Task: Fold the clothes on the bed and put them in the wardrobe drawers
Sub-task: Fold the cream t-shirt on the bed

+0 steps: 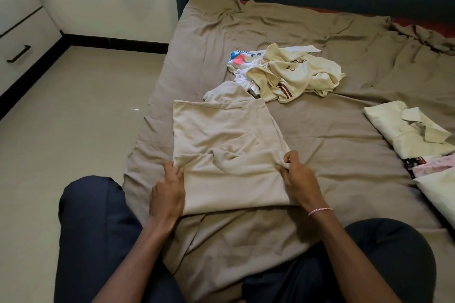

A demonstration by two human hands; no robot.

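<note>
at the far left stands a white wardrobe drawer (22, 39) with a black handle, above the pale floor (86, 118). the left hand (168, 189) pinches the left edge of a beige garment (221, 130), its fingers (172, 171) curled into the cloth. the garment lies partly folded on the brown bed sheet (344, 174), near the bed's front edge. the right hand (299, 179) pinches the right edge in the same way. further back lies a heap of unfolded clothes (290, 74). at the right, a folded cream shirt (403, 128) rests on the sheet.
</note>
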